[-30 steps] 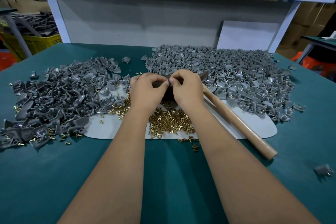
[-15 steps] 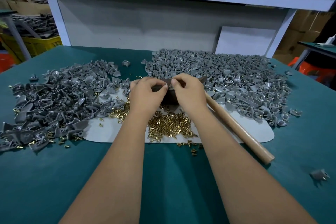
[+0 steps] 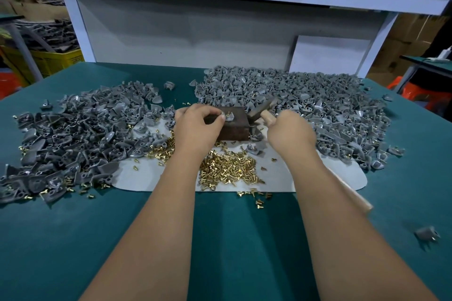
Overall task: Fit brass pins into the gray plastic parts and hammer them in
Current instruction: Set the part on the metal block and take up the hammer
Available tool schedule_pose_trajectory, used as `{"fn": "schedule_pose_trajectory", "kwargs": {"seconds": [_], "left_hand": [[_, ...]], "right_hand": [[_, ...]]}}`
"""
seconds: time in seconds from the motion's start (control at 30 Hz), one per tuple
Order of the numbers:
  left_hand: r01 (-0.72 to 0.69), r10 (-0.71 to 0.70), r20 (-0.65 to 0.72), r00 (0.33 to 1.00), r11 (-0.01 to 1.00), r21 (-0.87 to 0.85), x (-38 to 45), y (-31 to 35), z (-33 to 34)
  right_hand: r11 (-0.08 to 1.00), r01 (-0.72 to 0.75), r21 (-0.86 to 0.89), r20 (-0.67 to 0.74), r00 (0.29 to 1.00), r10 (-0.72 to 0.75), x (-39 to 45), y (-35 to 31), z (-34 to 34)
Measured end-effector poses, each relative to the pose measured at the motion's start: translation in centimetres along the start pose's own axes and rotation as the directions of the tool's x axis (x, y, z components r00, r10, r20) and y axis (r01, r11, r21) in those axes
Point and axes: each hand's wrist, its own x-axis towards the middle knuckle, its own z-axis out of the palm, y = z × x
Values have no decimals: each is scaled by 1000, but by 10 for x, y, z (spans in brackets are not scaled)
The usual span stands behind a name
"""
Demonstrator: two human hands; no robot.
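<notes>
A dark brown block [image 3: 232,131] stands on the white mat [image 3: 146,176]. On its top lies a gray plastic part [image 3: 230,117] with a brass pin standing upright in it. My left hand [image 3: 197,127] pinches that part at its left side. My right hand [image 3: 289,129] grips the wooden handle of a hammer [image 3: 261,109] just below its metal head, which hovers tilted to the right of the block. Loose brass pins [image 3: 227,170] lie heaped on the mat in front of the block.
A wide heap of gray parts [image 3: 305,105] fills the back right of the green table, another heap [image 3: 73,134] the left. One stray gray part [image 3: 426,234] lies near the right front. A white shelf frame [image 3: 73,22] and gray back panel close off the far edge.
My right hand left the part, took hold of the hammer's handle and lifted the hammer off the table. My left hand stays on the part, whose pin now shows.
</notes>
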Motion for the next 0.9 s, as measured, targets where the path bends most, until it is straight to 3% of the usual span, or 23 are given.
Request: {"fn": "schedule_pose_trajectory", "kwargs": {"seconds": [0.13, 0.23, 0.3, 0.43, 0.57, 0.73, 0.83, 0.9], "left_hand": [[8, -8, -14, 1000, 1000, -5, 0, 0, 1], [22, -23, -15, 1000, 1000, -11, 0, 1, 0], [33, -34, -15, 999, 999, -24, 0, 2, -1], [15, -16, -33, 999, 1000, -23, -2, 4, -1], [30, -30, -22, 999, 999, -29, -1, 8, -3], [27, -30, -42, 999, 998, -64, -2, 6, -2], [27, -28, -29, 999, 999, -45, -2, 8, -2], [30, -31, -25, 999, 999, -38, -2, 8, -2]], "right_hand": [[969, 98, 228, -150, 987, -65, -1, -2, -29], [885, 252, 391, -160, 966, -204, -13, -7, -46], [893, 311, 325, -143, 950, -279, -20, -11, -53], [896, 333, 294, -202, 938, -282, -27, -19, -57], [915, 395, 86, -27, 919, -394, -33, -23, -50], [904, 389, 180, -183, 916, -357, -28, -24, -54], [918, 395, 41, -45, 918, -393, -26, -22, -51], [920, 391, 6, -64, 918, -390, -26, -21, -53]]}}
